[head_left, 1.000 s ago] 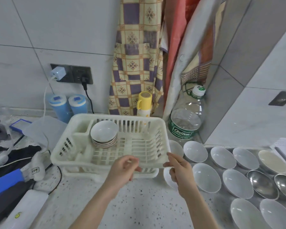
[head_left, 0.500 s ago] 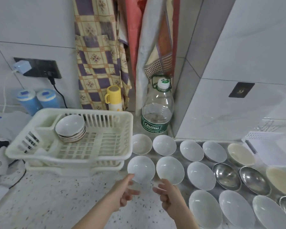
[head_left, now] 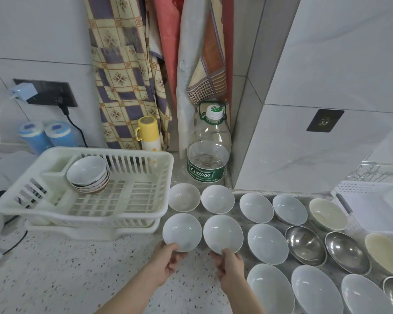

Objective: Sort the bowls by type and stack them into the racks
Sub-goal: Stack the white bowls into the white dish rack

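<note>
Far left: two blue canisters (head_left: pixel 48 137) against the wall under a socket (head_left: pixel 48 92) with plugs in it, well clear of the work. Next, a white slotted rack (head_left: pixel 127 198) on the speckled worktop (head_left: pixel 66 275), already holding a short stack of shallow red-rimmed bowls (head_left: pixel 87 174) tilted into its back-left corner (probably to leave the open floor of the rack free for another type). Behind it, a yellow flask (head_left: pixel 148 133) and a large water bottle (head_left: pixel 209 152) pushed back to the wall. Just right of the rack, small white bowls laid out in rows, rims up and apart, easy to tell by type and to lift singly. Left hand (head_left: pixel 165 260) at the near rim of the left white bowl (head_left: pixel 182 232), thumb over the edge and fingers (head_left: pixel 176 259) curled beneath, pinching the rim. Right hand (head_left: pixel 229 266) doing the same on the neighbouring white bowl (head_left: pixel 223 234), thumb on top, fingers mostly hidden under it. Both bowls apparently resting on the worktop, though hard to be sure. Likely step: taking a matching pair at once, to nest and carry to the rack. Further right, more white bowls, then steel bowls (head_left: pixel 305 245) and cream bowls (head_left: pixel 328 214) grouped loosely, and a second white tray (head_left: pixel 372 205) at the edge, only partly seen.
</note>
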`<state>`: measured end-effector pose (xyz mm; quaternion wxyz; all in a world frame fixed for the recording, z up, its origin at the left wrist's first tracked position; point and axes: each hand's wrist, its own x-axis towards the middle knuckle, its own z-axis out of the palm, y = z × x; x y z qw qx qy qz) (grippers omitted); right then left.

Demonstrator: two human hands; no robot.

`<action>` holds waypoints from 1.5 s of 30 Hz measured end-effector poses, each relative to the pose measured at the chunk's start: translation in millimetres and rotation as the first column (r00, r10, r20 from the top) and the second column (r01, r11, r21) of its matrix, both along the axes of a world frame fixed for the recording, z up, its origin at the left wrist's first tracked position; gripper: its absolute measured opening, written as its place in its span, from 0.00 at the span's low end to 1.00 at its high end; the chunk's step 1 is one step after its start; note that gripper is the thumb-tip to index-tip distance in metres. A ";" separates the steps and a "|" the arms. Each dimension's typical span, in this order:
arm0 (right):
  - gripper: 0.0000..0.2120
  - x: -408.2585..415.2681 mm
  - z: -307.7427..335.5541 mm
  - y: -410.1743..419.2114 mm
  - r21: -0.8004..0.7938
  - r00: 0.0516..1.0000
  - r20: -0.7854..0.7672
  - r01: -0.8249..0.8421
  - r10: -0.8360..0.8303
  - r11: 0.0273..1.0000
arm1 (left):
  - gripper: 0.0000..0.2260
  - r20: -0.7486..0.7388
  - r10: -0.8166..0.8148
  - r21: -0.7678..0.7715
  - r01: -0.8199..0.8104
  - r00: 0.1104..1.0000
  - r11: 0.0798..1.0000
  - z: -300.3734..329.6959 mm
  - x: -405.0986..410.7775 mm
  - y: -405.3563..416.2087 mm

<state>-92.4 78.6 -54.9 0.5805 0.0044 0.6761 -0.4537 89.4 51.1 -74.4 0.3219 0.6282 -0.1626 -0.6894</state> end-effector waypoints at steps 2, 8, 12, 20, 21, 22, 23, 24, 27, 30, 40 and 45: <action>0.08 -0.5 1.9 1.2 -0.006 1.000 -0.006 0.010 -0.010 1.000 | 0.13 0.005 0.002 -0.007 -0.002 1.000 1.000 0.7 2.3 0.9; 0.03 -3.8 13.8 9.5 -0.077 1.000 0.008 0.023 -0.023 0.997 | 0.13 0.040 -0.004 -0.003 0.004 0.999 1.000 10.8 8.4 8.2; 0.02 0.2 33.8 13.2 -0.165 0.999 -0.029 0.026 -0.031 0.986 | 0.12 -0.005 -0.065 0.004 0.065 0.998 0.998 31.6 14.9 15.7; 0.08 24.4 110.5 -1.8 -0.454 0.985 -0.162 -0.020 -0.061 0.891 | 0.13 -0.024 -0.213 -0.158 0.206 0.977 0.966 94.9 41.8 25.0; 0.08 29.3 119.7 -4.4 -0.482 0.986 -0.160 -0.031 -0.053 0.876 | 0.14 -0.038 -0.212 -0.180 0.202 0.977 0.963 102.2 47.4 24.2; 0.08 34.6 128.3 -7.2 -0.506 0.988 -0.150 -0.037 -0.046 0.862 | 0.14 -0.050 -0.208 -0.203 0.194 0.977 0.960 108.8 53.7 23.0; 0.08 39.7 136.2 -10.3 -0.525 0.989 -0.141 -0.043 -0.038 0.850 | 0.14 -0.061 -0.200 -0.224 0.182 0.978 0.957 115.0 60.8 21.3; 0.08 45.1 143.6 -13.5 -0.541 0.990 -0.137 -0.051 -0.028 0.840 | 0.14 -0.070 -0.190 -0.244 0.168 0.979 0.955 120.5 68.8 19.2; 0.07 63.8 159.7 -26.2 -0.557 0.988 -0.155 -0.084 -0.004 0.826 | 0.13 -0.088 -0.135 -0.306 0.103 0.987 0.947 134.2 98.6 12.1; 0.03 88.2 167.2 -41.1 -0.542 0.971 -0.238 -0.156 0.027 0.826 | 0.12 -0.069 -0.042 -0.368 0.014 0.997 0.930 140.1 134.0 4.5; 0.06 172.3 148.5 -96.5 -0.368 0.871 -0.429 -0.410 0.239 0.835 | 0.08 -0.063 0.180 -0.407 -0.190 0.982 0.893 139.6 237.2 -37.7; 0.05 203.6 123.8 -125.6 -0.208 0.787 -0.486 -0.526 0.380 0.824 | 0.08 -0.070 0.214 -0.393 -0.224 0.974 0.892 134.4 264.0 -58.9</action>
